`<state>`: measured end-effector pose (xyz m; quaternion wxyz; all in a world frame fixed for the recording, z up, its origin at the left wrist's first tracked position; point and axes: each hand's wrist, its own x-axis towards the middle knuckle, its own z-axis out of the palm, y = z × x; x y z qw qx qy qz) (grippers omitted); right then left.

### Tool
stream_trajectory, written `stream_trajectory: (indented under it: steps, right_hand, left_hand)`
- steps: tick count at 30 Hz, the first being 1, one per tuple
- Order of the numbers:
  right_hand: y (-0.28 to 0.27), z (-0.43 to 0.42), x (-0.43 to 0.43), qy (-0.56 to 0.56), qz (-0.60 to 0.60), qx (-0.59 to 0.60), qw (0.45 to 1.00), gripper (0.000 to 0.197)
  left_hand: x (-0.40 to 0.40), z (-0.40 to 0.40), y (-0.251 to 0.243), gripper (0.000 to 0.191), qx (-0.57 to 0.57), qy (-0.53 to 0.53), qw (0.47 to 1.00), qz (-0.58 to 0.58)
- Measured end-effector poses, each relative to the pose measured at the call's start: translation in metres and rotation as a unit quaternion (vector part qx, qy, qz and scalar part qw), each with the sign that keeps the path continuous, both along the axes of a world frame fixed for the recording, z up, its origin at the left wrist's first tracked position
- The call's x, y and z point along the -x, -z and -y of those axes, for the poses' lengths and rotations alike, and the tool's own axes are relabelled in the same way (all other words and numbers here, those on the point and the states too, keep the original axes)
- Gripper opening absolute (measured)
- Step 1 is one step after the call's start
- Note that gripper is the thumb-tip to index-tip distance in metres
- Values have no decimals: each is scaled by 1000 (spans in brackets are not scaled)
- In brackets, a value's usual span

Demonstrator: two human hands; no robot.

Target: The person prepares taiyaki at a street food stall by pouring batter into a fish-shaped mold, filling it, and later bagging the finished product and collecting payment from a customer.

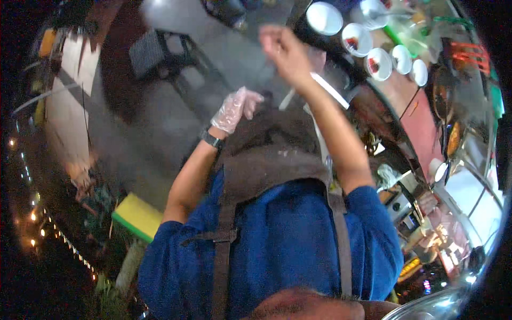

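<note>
My left hand (236, 110) wears a clear plastic glove, with a dark watch (212, 139) on the wrist. Its fingers are bent and a little apart, and nothing shows in them. It hovers in front of my brown apron (276, 172). Higher and to the right, my right hand (286, 52) is raised and blurred by motion. Its fingers are loosely curled, with no object visible in them. Nearest to it are white bowls, one (325, 18) plain inside and two others (357, 39) (379, 64) with something red in them.
More white bowls (401, 59) stand along the counter (420, 124) on my right, near a red plastic basket (470, 58). A dark chair-like object (148, 54) is on the floor ahead left. A yellow and green box (138, 216) lies beside my left arm. Pale tables (66, 112) stand farther left.
</note>
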<state>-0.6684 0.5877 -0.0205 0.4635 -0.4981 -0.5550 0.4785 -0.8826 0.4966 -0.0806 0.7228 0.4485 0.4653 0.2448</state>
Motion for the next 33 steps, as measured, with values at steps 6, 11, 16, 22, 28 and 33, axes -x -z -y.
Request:
stream_trajectory:
  steps: [6, 11, 16, 22, 28, 33]
  right_hand:
    - [143, 149, -45, 227, -402, 424, 779, 17]
    - [147, 152, -105, 358, -384, 342, 779, 7]
    - [82, 94, -103, 350, -271, 303, 844, 11]
    - [156, 103, -157, 406, -258, 292, 827, 34]
    - [219, 270, -183, 246, -68, 175, 951, 33]
    - [305, 570, -178, 411, -171, 93, 890, 20]
  left_hand:
    - [-45, -57, 27, 81, 274, -41, 951, 135]
    - [-131, -64, -18, 110, 464, -86, 847, 245]
    - [-178, -74, -42, 120, 336, -89, 859, 376]
    - [-241, -94, 20, 125, 380, -106, 862, 318]
    - [-255, -51, 138, 47, 362, 337, 796, 349]
    - [-368, 167, 69, 20, 234, 411, 879, -61]
